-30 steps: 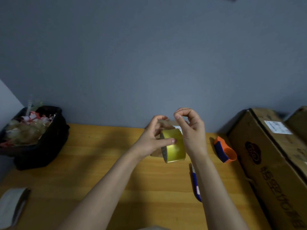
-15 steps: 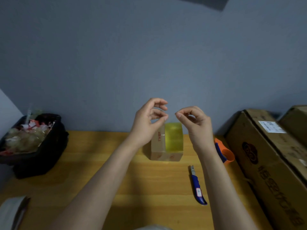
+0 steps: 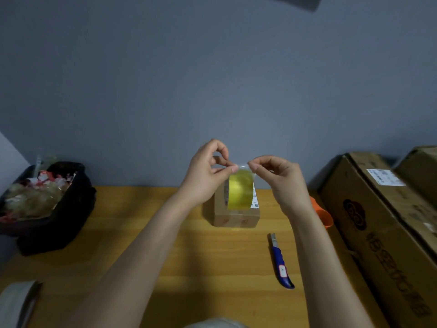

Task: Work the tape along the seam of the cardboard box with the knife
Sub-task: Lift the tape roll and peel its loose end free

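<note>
One head-worn wide-angle view looks forward and down from above the near edge of a wooden table [image 3: 146,233], facing a grey wall [image 3: 212,79] (straight lines bow toward the borders), hands close below.

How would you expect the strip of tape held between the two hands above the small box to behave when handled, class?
Probably floppy: the tape strip hangs as a thin yellowish sheet from the left hand and right hand, pinched only at its top. Likely very light, since fingertips hold it. Probably sticky and apt to cling to the small cardboard box behind.
</note>
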